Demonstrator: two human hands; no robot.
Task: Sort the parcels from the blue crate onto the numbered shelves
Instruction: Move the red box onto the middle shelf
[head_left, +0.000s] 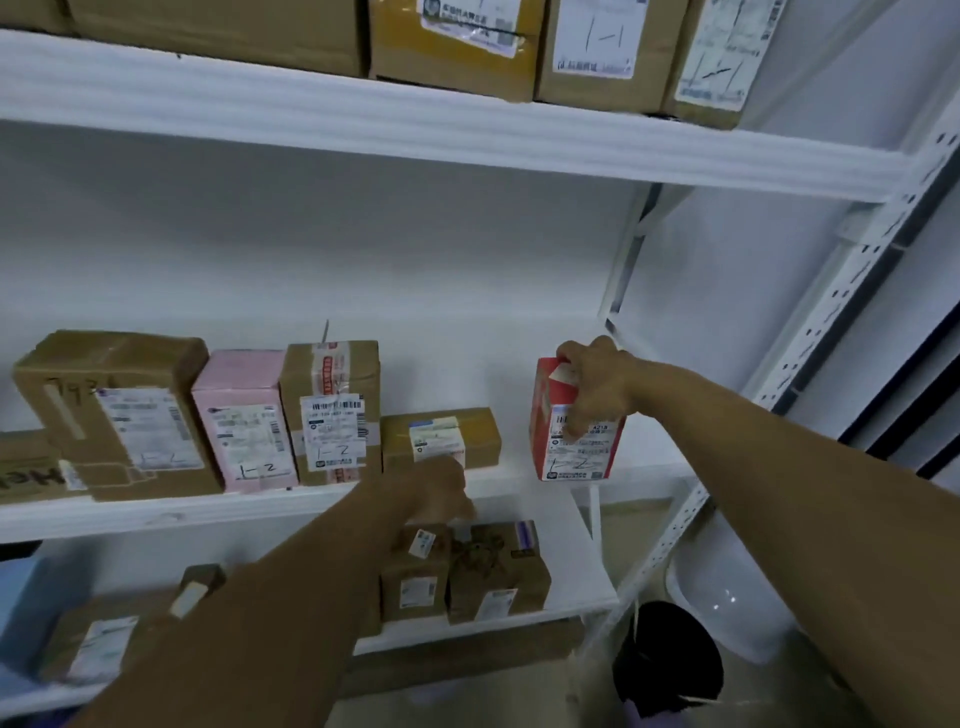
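middle shelf (156, 512): big brown box (114, 415), pink parcel (244, 421), taped box (332, 410) in a row | left hand (441, 493) at the front of the low brown box (441, 434), too blurry to call its grip | right hand (597, 384) gripping the red parcel (571, 441) by its top, upright at the shelf's right end

Blurred left fingers (457, 483), grip unclear

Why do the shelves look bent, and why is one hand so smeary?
Head view: the wide-angle lens bows the shelf edge; the left hand is smeared, probably by motion; the right hand gripping the red parcel looks sharper; lighting is soft.
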